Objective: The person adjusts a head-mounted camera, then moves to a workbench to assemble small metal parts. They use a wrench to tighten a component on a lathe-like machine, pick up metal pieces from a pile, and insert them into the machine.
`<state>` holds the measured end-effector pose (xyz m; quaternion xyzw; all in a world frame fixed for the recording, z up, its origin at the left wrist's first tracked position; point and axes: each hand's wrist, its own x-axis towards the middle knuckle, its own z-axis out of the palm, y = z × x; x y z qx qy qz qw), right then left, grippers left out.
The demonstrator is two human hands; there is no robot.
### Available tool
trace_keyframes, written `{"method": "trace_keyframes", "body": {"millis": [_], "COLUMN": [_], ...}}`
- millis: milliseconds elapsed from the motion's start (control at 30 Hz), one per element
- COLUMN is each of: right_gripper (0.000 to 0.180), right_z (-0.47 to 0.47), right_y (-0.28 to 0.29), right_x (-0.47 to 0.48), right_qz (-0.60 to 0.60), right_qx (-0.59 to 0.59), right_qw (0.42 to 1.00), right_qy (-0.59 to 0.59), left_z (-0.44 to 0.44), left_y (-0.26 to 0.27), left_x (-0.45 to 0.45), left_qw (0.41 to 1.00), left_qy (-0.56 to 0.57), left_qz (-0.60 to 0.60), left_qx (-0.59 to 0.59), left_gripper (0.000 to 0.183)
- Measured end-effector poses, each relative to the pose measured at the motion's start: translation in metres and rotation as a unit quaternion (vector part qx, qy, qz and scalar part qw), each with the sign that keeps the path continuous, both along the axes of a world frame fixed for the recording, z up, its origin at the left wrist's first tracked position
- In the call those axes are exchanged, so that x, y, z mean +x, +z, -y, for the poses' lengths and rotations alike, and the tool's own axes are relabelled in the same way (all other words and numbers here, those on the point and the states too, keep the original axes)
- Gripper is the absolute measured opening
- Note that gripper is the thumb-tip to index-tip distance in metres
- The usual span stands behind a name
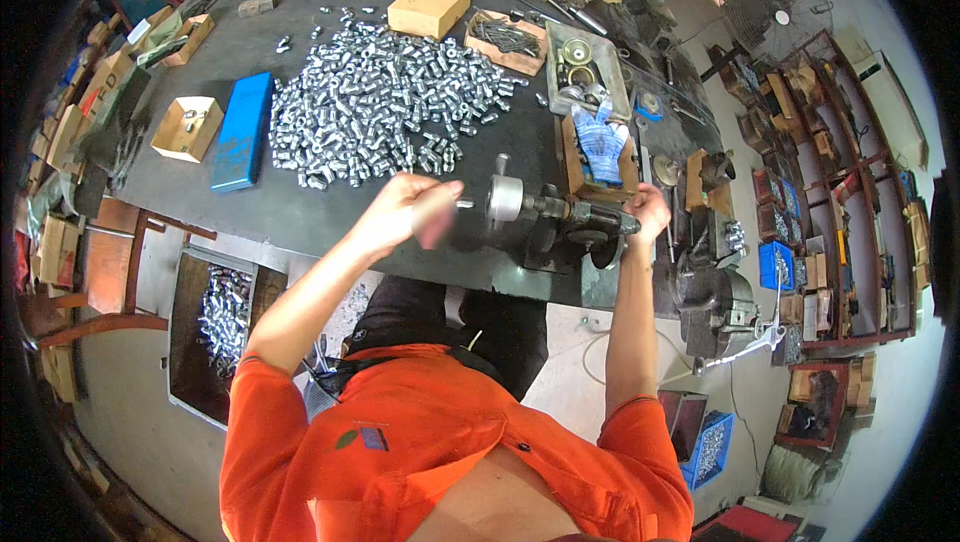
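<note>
My left hand (431, 208) is just left of the chuck end of a small bench-mounted machine (566, 215), its fingers closed around a small metal part (465, 203) whose tip sticks out towards the round silver head (505, 198). The palm area is blurred. At the machine's other end, my right hand (648, 212) has bent fingers near the dark rear handle; whether it grips anything is hard to see. Beyond my left hand lies a large heap of small shiny metal fittings (375, 99) on the dark workbench (300, 223).
A blue box (241, 131) and an open carton (187, 129) stand left of the heap. A blue-white glove (600, 144) lies in a box behind the machine. Right of it is a bench vise (716, 309). A bin of metal parts (225, 317) stands below the bench's left side.
</note>
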<state>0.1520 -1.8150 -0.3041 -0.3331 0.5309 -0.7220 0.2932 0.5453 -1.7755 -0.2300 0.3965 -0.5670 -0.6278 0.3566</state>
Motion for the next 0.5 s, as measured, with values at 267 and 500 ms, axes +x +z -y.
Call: {"method": "trace_keyframes", "body": {"millis": [267,500], "right_gripper": [0.013,0.015], "right_z": [-0.08,-0.132], "right_y": [0.079,0.025], "right_x": [0.026,0.022], "right_qz": [0.16,0.19], "right_qx": [-0.168,-0.074], "right_qw": [0.972,0.977], "right_qy": [0.044,0.059], "left_z": [-0.066,-0.147], "left_y": [-0.037,-0.104], "left_x": [0.167,0.295], "left_qw": [0.945,0.709], "left_qy": [0.256,0.25], "left_qz": [0.176,0.652], "left_qx": [0.105,-0.095], "left_gripper": [0.036,0.024]}}
